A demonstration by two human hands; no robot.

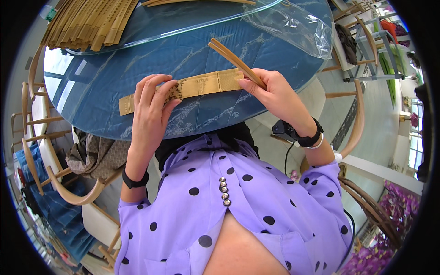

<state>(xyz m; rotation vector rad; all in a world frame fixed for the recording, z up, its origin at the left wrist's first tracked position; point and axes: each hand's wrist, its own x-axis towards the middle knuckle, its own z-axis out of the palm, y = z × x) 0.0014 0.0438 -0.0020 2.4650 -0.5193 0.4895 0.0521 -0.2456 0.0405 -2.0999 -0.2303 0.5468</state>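
Your purple blouse with black polka dots (pixel 256 206) fills the foreground, and both your forearms rise from it toward the round blue marbled table (pixel 114 87). Your left hand (pixel 153 107), with a black band at the wrist, is bent forward with its fingers curled over the long flat tan paper sleeve (pixel 201 86), pinching it near its dark printed middle. That sleeve lies level between your hands, just above the table's near edge, one end jutting past your left hand. Your right hand (pixel 272 94), wearing a black wrist strap, is closed around a pair of slim brown wooden chopsticks (pixel 236 62), thumb on top; they slant up and away to the left, their lower ends at the sleeve's right end. Beyond your left hand lies a heap of similar tan sleeves (pixel 87 23); beyond your right, a crumpled clear plastic bag (pixel 298 27).
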